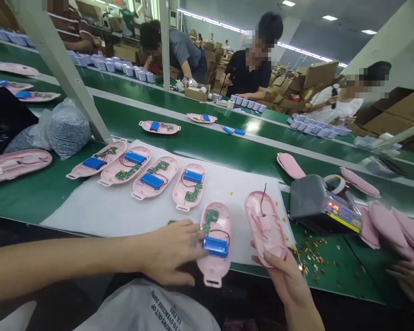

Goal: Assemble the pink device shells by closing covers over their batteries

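Note:
My right hand [288, 276] grips the lower end of a pink plastic shell [265, 225], tilted up off the table with its hollow inside facing me. A thin dark wire sticks up out of that shell. Beside it on the left, another pink shell [214, 271] holds a green circuit board [211, 219] and a blue battery pack [215, 247]. My left hand [175, 250] reaches in from the left with fingers stretched out. Its fingertips lie at the left edge of this shell, by the battery; whether they press on it I cannot tell.
Several shells with batteries and boards, one of them a pink shell [189, 186], lie on a white sheet [124, 216]. A grey tape dispenser [320, 207] stands at right, near yellow scraps [313, 257] and pink covers [386, 225]. Another person's hand [410, 276] is at the right edge. Co-workers stand across the belt.

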The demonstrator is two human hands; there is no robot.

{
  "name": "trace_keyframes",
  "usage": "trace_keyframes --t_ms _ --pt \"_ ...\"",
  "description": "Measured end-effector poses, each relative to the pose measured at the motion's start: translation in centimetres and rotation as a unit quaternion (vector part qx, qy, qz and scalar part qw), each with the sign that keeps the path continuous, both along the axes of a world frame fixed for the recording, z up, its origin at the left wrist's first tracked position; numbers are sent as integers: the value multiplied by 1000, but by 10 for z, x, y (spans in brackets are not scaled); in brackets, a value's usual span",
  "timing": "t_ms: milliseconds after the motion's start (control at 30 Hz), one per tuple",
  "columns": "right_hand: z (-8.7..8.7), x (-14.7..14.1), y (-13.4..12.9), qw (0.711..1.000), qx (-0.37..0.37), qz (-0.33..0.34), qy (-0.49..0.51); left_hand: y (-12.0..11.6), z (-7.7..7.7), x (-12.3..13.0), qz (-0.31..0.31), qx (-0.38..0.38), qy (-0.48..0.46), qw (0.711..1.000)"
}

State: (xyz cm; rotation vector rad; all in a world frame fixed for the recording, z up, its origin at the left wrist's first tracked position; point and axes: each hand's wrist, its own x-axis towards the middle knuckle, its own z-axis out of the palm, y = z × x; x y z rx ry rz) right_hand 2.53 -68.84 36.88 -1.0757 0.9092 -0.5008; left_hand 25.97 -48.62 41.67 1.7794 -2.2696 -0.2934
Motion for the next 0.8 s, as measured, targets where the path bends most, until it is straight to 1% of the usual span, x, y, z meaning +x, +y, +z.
trace_keyframes --t_ms 67,100,133,200,267,333,367,433,467,500,567,633,733,800 --pt "2 13 -6 999 12 35 2 -8 -7 -4 -58 -33 -1 998" --pt "3 16 -9 999 17 49 6 -16 -14 -7 -72 -48 -2 996" --pt "5 18 -13 998 17 56 9 -25 -20 -13 -62 -65 -1 996" --pt "10 22 -20 998 2 59 17 -43 -32 -28 -13 -91 -9 996" --pt "14 24 -27 998 -37 51 25 -54 -37 -41 24 -111 -23 993" --pt "17 22 -34 994 -88 44 39 -55 -36 -43 45 -126 -18 991" --pt "17 20 -38 992 -107 40 46 -53 -34 -39 74 -126 -6 989" --pt "15 14 -43 990 -124 23 65 -49 -27 -22 141 -106 12 984" --pt "13 11 -44 989 -125 18 73 -47 -24 -11 162 -89 11 983" --pt "10 8 -45 989 -126 19 78 -47 -20 -1 164 -71 2 984" --pt "6 5 -43 987 -132 43 86 -50 -11 16 109 -34 -29 993" --pt "5 4 -39 983 -148 62 89 -55 -3 26 50 0 -53 997" --pt "5 3 -31 979 -176 55 85 -61 7 33 -29 31 -46 998" --pt "5 3 -27 976 -194 60 82 -63 10 35 -67 27 -58 996"
